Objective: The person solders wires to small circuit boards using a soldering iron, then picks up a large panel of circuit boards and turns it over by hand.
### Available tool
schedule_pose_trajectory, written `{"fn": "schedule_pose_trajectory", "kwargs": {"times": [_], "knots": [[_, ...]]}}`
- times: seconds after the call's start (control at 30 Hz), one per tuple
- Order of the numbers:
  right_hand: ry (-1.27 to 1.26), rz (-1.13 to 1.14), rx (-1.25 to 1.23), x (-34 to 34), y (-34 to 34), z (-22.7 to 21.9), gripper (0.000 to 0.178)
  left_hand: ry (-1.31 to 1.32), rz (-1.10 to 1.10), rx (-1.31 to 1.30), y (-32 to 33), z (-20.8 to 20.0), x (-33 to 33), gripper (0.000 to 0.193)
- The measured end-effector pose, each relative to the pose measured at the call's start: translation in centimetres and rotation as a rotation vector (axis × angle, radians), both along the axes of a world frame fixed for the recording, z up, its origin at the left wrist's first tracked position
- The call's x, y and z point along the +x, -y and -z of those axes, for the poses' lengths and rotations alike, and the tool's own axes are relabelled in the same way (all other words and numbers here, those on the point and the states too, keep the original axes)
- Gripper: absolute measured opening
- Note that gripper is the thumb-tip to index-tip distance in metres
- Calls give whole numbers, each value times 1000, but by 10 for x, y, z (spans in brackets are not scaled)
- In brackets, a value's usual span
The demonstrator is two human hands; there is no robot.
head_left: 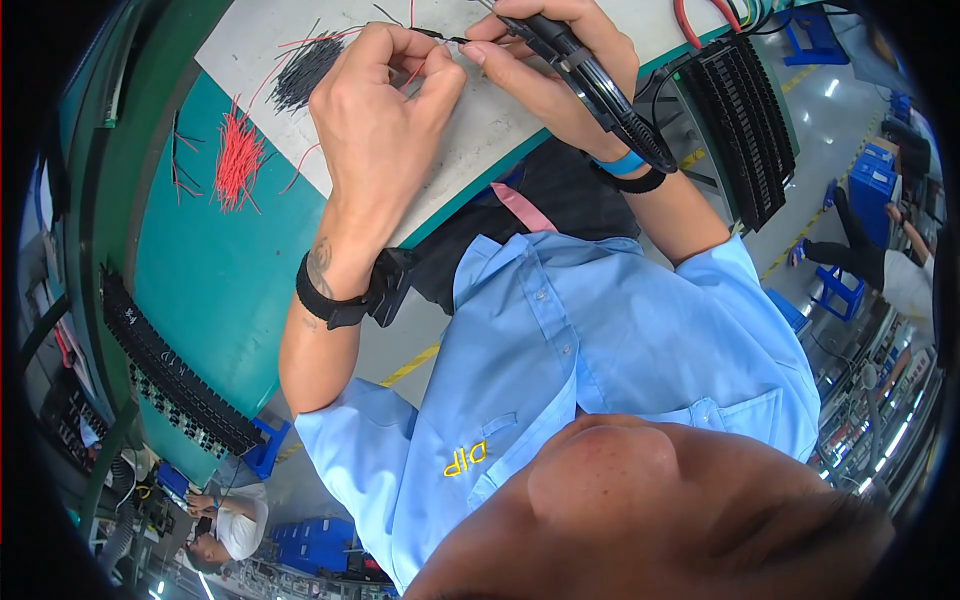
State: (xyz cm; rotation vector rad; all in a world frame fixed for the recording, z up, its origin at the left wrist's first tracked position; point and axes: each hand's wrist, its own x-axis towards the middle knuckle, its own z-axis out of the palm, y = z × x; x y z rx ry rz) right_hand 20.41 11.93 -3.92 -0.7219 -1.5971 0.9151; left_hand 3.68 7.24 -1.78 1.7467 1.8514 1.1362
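At the top of the head view my left hand (385,120) is closed, its thumb and fingertips pinched on a thin black wire (428,33). Red wire also shows by those fingers. My right hand (560,90) is wrapped round a black-handled tool (575,65) that looks like a soldering iron, with a ribbed cord sleeve at its rear. Its front end reaches the frame's upper edge and is partly cut off. The right thumb and finger come close to the black wire's end. Left of my hands lie a bundle of dark wires (308,72) and a pile of red wires (238,160).
A white board (480,135) covers part of the green table (205,270). Long black slotted racks (170,365) stand at the left, and another black rack (740,130) at the right. Blue stools and two other people appear farther off.
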Motion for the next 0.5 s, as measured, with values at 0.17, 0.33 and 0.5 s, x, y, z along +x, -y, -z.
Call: {"fn": "schedule_pose_trajectory", "kwargs": {"times": [0.17, 0.33, 0.5], "knots": [[38, 1, 63, 1, -1, 0, 38, 3, -4, -3, -1, -1, 0, 18], [74, -31, 163, 9, -14, 18, 36, -7, 16, 83, -4, 0, 1, 13], [82, -24, 157, 6, -7, 15, 35, 49, -8, -2, 0, 5, -2, 13]]}}
